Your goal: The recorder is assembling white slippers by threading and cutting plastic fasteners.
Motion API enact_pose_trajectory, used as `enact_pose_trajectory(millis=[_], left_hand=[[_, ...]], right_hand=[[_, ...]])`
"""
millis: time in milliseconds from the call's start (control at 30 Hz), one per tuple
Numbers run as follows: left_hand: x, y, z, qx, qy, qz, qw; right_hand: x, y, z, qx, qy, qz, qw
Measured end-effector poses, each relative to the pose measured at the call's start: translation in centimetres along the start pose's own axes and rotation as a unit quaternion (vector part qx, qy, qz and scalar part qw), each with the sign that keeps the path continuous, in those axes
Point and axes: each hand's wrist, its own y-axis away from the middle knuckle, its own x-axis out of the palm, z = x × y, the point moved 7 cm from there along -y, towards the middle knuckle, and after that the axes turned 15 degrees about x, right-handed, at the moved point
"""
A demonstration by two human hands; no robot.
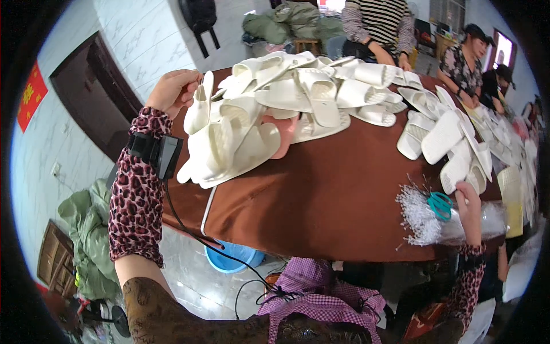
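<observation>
At the left end of the brown-covered table point(321, 189), my left hand point(175, 92) is raised with its fingers pinched together. The fingertips are close beside an upright white slipper point(200, 106); what they pinch is too small to make out. Below lies a heap of white slippers point(252, 146), with a pink slipper point(285, 137) partly under them. On the right, my right hand point(470, 209) grips the near end of a white slipper point(457, 169) at the edge of another slipper pile. Teal-handled scissors point(440, 205) rest beside that hand on a bundle of thin white strings point(418, 215).
Clear plastic wrapping point(487, 221) lies by the right forearm. A blue basin point(234, 256) stands on the floor under the table, near a black cable point(243, 264) from my left wrist. Across the table are a person in stripes point(378, 26) and other people at the right.
</observation>
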Motion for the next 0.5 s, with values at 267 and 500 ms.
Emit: enact_pose_trajectory(millis=[267,500], left_hand=[[12.7,0.0,-2.8,0.028,0.06,0.155,0.986],[24.9,2.2,-6.3,0.023,0.086,0.241,0.966]], right_hand=[[0.5,-0.6,1.8,-0.028,-0.015,0.036,0.999],[-1.6,-1.1,2.5,-0.001,-0.004,0.057,0.998]])
